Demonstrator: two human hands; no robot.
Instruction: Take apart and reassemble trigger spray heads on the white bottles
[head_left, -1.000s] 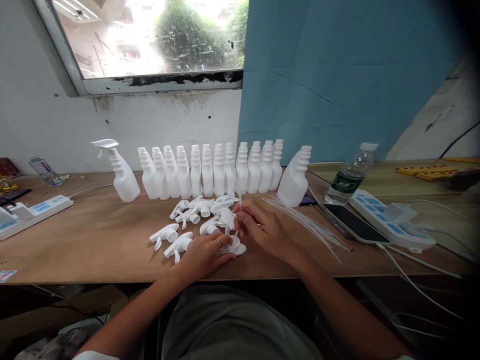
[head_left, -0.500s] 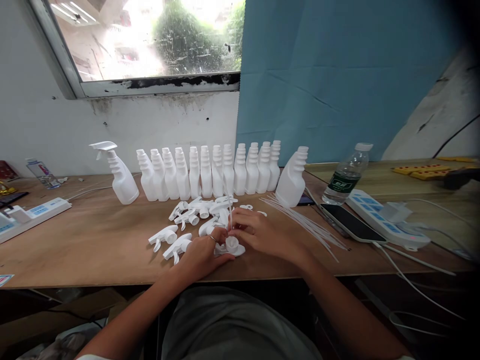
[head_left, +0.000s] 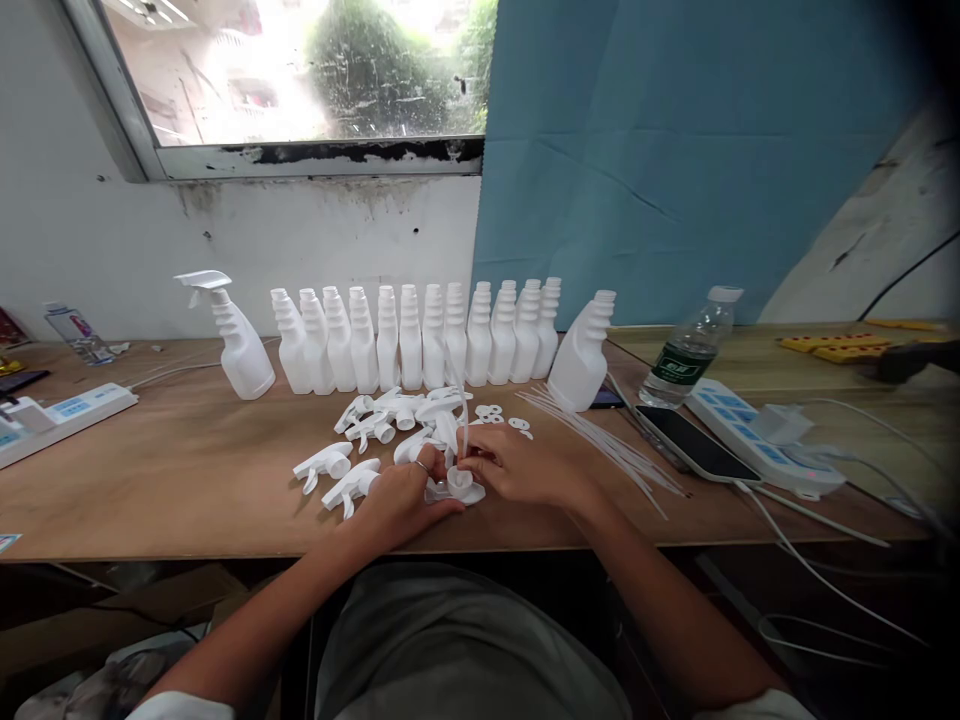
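My left hand (head_left: 405, 495) is closed round a white trigger spray head (head_left: 466, 492) at the table's front edge, its round collar facing up. Pinched between the fingertips of my right hand (head_left: 525, 466) is a thin, translucent dip tube (head_left: 465, 415), standing upright over the collar. The fingers hide its lower end, so I cannot tell how deep it sits. Just beyond and left of my hands lies a loose pile of white spray heads (head_left: 361, 482). Several small white washers (head_left: 517, 424) lie behind my right hand, and a bundle of dip tubes (head_left: 600, 440) is spread to its right.
A row of open white bottles (head_left: 365, 350) stands along the back. At its left is a bottle with a spray head fitted (head_left: 246, 355); another open bottle (head_left: 579, 360) stands at its right. Farther right are a water bottle (head_left: 679, 360), a phone (head_left: 697, 443) and a power strip (head_left: 772, 450).
The view has shifted slightly. My right fingers, with the dip tube, sit a little closer to the spray head's collar. My left hand keeps its hold on the spray head.
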